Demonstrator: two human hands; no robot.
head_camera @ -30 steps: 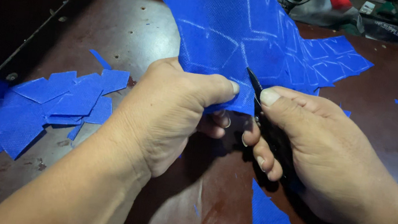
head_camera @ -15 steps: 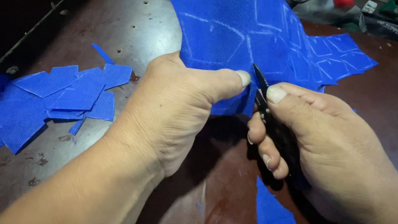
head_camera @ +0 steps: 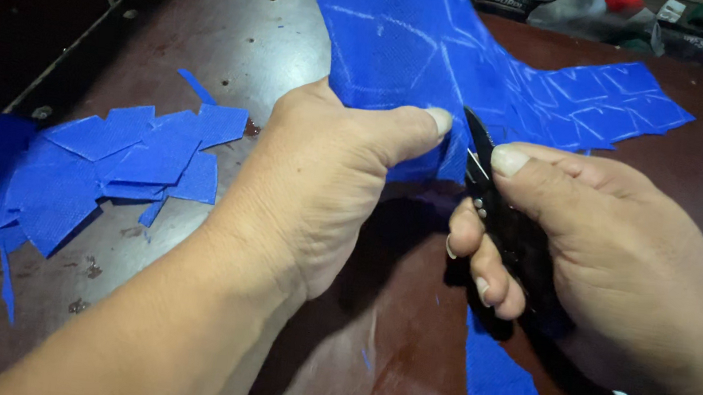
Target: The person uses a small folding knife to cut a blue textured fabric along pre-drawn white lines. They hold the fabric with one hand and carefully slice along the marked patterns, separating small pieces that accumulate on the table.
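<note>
A large sheet of blue woven fabric [head_camera: 441, 48] marked with pale chalk lines hangs over the dark brown table [head_camera: 237, 40]. My left hand [head_camera: 317, 184] pinches its near edge, thumb on top. My right hand [head_camera: 578, 243] grips small black scissors [head_camera: 484, 174], whose blades point up into the fabric's edge just right of my left thumb.
A pile of cut blue fabric pieces [head_camera: 96, 171] lies at the left of the table. More blue scraps [head_camera: 502, 390] lie under my right wrist. Dark clutter [head_camera: 624, 17] stands along the far edge. The table's left edge [head_camera: 75, 47] drops into darkness.
Both hands have shifted slightly right and the fabric has been drawn closer. The scissors sit a little further into the fabric's edge.
</note>
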